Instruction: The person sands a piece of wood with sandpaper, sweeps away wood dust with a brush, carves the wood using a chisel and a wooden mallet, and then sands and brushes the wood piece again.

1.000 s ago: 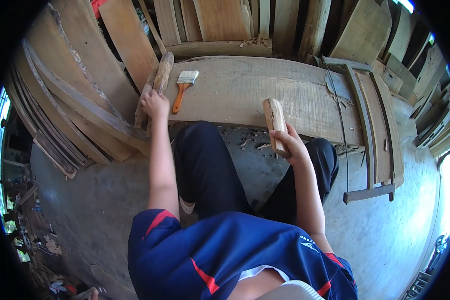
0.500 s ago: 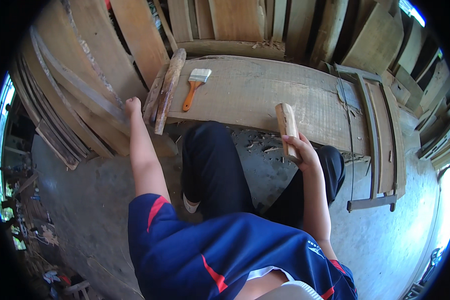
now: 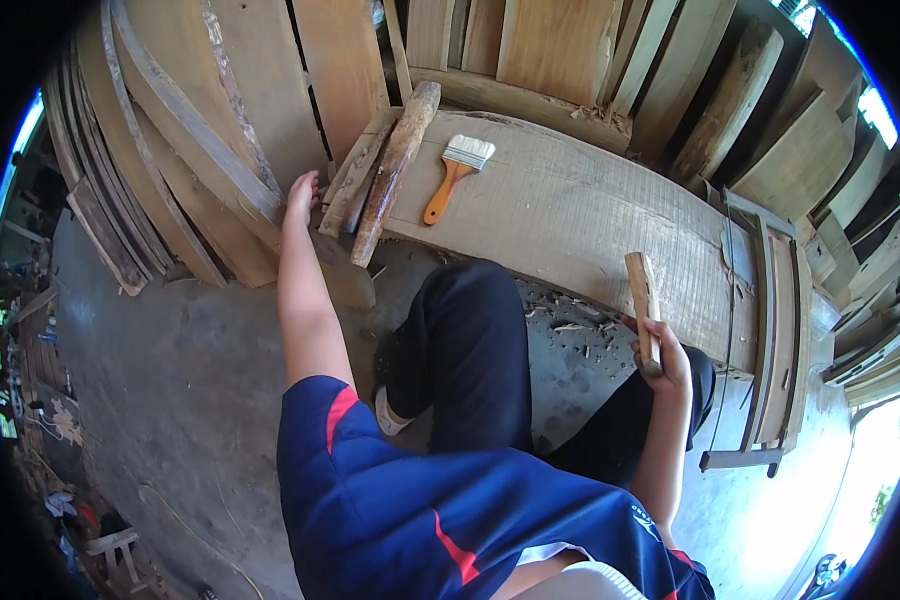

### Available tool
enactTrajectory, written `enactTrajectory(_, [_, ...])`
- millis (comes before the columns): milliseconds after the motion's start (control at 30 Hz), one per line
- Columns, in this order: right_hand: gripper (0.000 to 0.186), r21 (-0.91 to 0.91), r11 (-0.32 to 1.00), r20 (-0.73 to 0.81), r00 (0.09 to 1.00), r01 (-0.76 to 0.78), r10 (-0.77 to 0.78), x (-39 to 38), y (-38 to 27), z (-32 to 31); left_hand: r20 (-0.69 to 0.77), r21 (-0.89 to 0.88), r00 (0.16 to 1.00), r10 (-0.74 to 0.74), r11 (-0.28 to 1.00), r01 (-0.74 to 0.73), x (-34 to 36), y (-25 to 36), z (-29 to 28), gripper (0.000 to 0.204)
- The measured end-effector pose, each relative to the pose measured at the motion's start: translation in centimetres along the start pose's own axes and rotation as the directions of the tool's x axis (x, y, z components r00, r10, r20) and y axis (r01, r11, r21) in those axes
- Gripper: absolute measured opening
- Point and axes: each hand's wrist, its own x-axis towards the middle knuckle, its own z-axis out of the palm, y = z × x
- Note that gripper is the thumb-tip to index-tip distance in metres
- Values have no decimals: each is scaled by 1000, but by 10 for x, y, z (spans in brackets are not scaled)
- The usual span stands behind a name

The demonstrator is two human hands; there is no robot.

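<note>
Right hand [image 3: 670, 355] is closed around the lower part of a short wooden piece [image 3: 642, 298], with fingers and thumb pressed against it. The short wooden piece points up and away from the body, its free end standing in front of the near edge of the wide plank [image 3: 580, 205] as seen from the head view. Right hand position: above the right knee, on the near side of the wide plank.

Left hand [image 3: 302, 197] is extended to the left end of the wide plank, fingers loosely spread. It is just beside a narrow board [image 3: 350, 172]; contact between the two cannot be determined.

Items on the wide plank, from left to right: the narrow board; a long rough stick [image 3: 396, 170], laid crosswise with its near end projecting past the plank edge; and a flat brush [image 3: 450, 190] with an orange handle and pale bristles, handle toward the body. A wooden frame saw [image 3: 765, 330] is located at the right end of the plank, its lower bar projecting toward the body.

Wood chips [image 3: 582, 325] lie on the grey floor [image 3: 210, 400] below the near edge. Tall boards [image 3: 255, 90] lean at the left.
</note>
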Motion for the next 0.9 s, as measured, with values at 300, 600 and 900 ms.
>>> enactTrajectory(300, [53, -52, 998, 29, 999, -34, 36, 4, 1, -7, 443, 216, 840, -313, 947, 238, 60, 5, 29, 62])
enactTrajectory(600, [53, -83, 996, 15, 999, 29, -28, -7, -2, -1, 1, 642, 796, 605, 610, -464, 19, 63, 51, 29])
enactTrajectory(900, [41, 43, 999, 35, 999, -27, 25, 5, 2, 2, 615, -76, 594, 518, 789, -609, -114, 133, 125, 24])
